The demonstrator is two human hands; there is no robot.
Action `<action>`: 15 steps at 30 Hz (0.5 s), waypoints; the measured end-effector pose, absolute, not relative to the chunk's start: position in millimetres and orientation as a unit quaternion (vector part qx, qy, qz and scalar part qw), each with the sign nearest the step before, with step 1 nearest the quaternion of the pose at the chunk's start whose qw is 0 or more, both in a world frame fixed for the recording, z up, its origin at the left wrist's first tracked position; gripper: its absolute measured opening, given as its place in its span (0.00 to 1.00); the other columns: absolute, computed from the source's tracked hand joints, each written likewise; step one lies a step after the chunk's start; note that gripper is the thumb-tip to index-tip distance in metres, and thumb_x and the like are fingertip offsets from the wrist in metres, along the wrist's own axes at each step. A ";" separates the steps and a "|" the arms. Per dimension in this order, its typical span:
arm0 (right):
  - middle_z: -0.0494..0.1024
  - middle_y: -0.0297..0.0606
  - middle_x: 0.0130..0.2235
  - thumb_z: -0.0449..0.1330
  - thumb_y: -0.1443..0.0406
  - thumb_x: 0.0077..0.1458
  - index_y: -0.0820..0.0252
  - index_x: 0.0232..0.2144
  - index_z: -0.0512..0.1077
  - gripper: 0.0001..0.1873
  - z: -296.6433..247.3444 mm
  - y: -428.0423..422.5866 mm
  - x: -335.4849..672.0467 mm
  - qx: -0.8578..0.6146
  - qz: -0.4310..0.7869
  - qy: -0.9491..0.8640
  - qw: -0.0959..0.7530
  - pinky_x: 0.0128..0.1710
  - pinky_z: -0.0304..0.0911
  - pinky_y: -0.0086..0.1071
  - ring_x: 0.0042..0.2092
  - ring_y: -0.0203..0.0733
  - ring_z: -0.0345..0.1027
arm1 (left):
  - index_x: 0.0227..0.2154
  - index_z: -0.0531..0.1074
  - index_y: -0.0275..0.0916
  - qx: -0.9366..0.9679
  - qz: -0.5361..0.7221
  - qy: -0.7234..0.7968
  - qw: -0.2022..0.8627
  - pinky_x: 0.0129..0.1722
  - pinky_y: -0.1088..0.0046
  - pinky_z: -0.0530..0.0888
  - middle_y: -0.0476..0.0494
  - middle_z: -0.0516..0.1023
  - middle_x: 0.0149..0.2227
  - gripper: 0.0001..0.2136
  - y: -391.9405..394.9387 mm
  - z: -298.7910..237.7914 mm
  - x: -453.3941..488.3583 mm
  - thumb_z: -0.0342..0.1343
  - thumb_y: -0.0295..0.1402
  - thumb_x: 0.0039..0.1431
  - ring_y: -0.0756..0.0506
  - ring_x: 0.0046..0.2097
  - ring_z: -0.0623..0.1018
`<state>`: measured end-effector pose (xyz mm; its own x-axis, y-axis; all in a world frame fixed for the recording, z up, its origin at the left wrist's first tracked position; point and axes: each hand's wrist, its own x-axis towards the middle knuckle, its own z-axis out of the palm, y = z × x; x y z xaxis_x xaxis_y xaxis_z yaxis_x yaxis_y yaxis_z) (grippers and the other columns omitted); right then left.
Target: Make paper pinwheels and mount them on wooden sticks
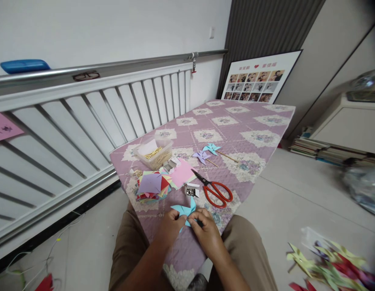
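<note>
A light blue paper pinwheel (pixel 184 210) is held between my two hands over the near edge of the table. My left hand (pixel 172 224) pinches its lower left side with thumb and fingers. On its right side, my right hand (pixel 204 226) has thumb and forefinger closed near the centre; whether a pin is between them is hidden. Just beyond lies a small open box of metal pins (pixel 192 191). Red-handled scissors (pixel 217 193) rest to its right. A stack of coloured paper squares (pixel 151 184) sits to the left, beside pink paper (pixel 181 173).
A clear plastic box (pixel 155 153) with thin wooden sticks stands by the radiator (pixel 138 105). Farther back lie a purple pinwheel (pixel 202 157) and a blue pinwheel (pixel 212 148) on sticks. Several pinwheels (pixel 333 262) are on the floor at right. A photo board (pixel 257 79) leans behind the table.
</note>
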<state>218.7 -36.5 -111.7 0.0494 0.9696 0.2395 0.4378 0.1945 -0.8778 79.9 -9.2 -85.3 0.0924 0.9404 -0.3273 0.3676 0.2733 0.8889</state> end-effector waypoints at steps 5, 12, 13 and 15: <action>0.69 0.37 0.31 0.56 0.63 0.53 0.56 0.23 0.72 0.09 -109.3 -35.5 218.7 -0.567 0.322 -0.611 0.449 0.41 0.60 0.37 0.38 0.46 0.65 | 0.16 0.61 0.41 0.537 0.278 0.617 0.503 0.23 0.74 0.56 0.56 0.59 0.17 0.10 -9.7 -87.0 78.9 0.53 0.32 0.49 0.52 0.22 0.60; 0.69 0.36 0.29 0.58 0.61 0.50 0.57 0.22 0.72 0.09 -106.0 -33.6 218.3 -0.572 0.370 -0.568 0.462 0.39 0.59 0.37 0.36 0.45 0.65 | 0.15 0.58 0.41 0.535 0.296 0.619 0.492 0.22 0.75 0.55 0.57 0.55 0.17 0.11 -11.0 -90.4 79.6 0.52 0.32 0.49 0.52 0.22 0.57; 0.69 0.35 0.29 0.59 0.61 0.49 0.57 0.21 0.71 0.09 -105.7 -33.5 218.0 -0.574 0.372 -0.560 0.467 0.39 0.59 0.37 0.35 0.45 0.65 | 0.15 0.58 0.41 0.536 0.300 0.618 0.490 0.22 0.75 0.55 0.57 0.54 0.17 0.11 -11.0 -91.0 79.6 0.52 0.32 0.49 0.52 0.22 0.57; 0.68 0.34 0.28 0.60 0.61 0.47 0.57 0.21 0.69 0.08 -105.7 -33.2 217.0 -0.582 0.370 -0.546 0.475 0.38 0.59 0.36 0.34 0.44 0.64 | 0.15 0.58 0.41 0.537 0.308 0.615 0.488 0.23 0.75 0.55 0.57 0.55 0.17 0.11 -11.3 -91.9 79.7 0.52 0.32 0.48 0.52 0.22 0.57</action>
